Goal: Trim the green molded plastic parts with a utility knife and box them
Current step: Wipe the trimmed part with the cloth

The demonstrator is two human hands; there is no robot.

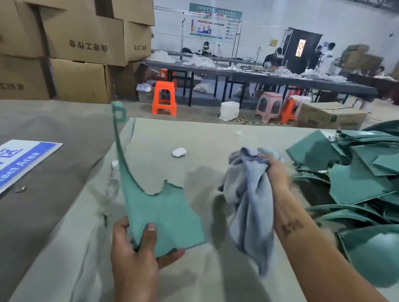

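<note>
Head view: the left hand (138,245) pinches a green part (160,210) upright; the right hand (274,169) clutches a grey rag (250,200). Wipe with the rag while keeping that pinch firm, I'd judge.

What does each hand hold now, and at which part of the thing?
The left hand grips a green plastic part at its wide lower edge, thumb on top. The right hand grips a bunched blue-grey cloth near its top; the rest hangs down.
</note>
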